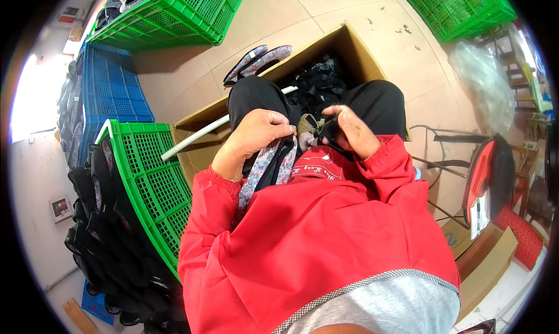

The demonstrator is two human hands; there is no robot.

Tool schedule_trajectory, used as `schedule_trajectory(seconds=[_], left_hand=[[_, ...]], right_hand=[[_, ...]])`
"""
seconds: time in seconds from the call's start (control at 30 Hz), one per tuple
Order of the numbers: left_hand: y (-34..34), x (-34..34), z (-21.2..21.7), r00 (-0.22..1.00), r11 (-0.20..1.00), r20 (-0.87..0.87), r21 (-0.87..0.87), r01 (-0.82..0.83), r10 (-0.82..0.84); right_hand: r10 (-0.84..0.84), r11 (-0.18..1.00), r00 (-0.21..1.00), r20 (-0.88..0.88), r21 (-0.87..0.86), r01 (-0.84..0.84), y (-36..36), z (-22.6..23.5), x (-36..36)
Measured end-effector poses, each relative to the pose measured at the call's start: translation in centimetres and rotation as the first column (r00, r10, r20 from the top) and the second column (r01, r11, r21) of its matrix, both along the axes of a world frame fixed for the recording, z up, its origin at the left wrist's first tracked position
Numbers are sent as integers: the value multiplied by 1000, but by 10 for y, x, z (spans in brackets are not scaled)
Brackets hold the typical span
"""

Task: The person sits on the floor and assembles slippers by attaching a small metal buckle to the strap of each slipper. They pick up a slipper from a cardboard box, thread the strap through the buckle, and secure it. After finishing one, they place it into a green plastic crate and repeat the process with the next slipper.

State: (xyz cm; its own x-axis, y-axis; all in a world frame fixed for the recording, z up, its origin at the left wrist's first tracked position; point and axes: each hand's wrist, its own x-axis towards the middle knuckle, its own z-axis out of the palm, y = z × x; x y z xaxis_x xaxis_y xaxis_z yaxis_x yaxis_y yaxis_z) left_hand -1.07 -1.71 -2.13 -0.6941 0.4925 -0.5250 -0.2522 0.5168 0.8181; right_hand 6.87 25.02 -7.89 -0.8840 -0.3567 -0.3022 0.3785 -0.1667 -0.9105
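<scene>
"Floral-and-black fabric piece (255, 172), hanging in bands from your left hand (256, 133): that's the head view's centre! What's the grip?"

"A pinch. Your thumb and fingers are closed on its upper end, and the loose length drops near your red top (314, 223), probably so the edge is easy to feel."

"And your right hand (355, 133)?"

"Half curled, over to the right, beside some dark cloth (331, 133); whether you're gripping that, I cannot tell. A small tan piece (308, 124) sits between your two hands."

"Look farther out: a carton (362, 54) opens just beyond your knees (375, 104), black scraps (320, 80) inside, presumably placed there for a short reach. And a white rod (195, 137) slants across its left side!"

"Why the rod lies there, I can't say. Far left of the scraps, floral-lined slippers (272, 57) rest beside the carton. Near left, a green crate (154, 177) stands close, a heap of dark footwear (110, 235) at its left, likely so you needn't get up."
</scene>
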Motion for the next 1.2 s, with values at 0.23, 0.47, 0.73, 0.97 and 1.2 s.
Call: schedule_trajectory(seconds=[0.23,0.47,0.73,0.97,1.2], left_hand=[[4,-2,6,996,998,74,6,-55,54],[6,-2,4,997,999,67,18,-40,39],[10,-1,6,998,999,49,-3,-41,41],[10,-2,-2,995,1000,-100,-27,15,-18],[12,-1,1,997,999,-73,-34,-11,8]], right_hand=[[213,946,977,-25,-246,-212,-38,-16,4],[228,959,968,101,-196,-205,-47,9,-4],[202,955,979,24,-224,-192,-57,-10,-7],[179,964,984,3,-199,-175,-62,-10,-7],[151,952,989,4,-271,-144,-65,-20,-6]])
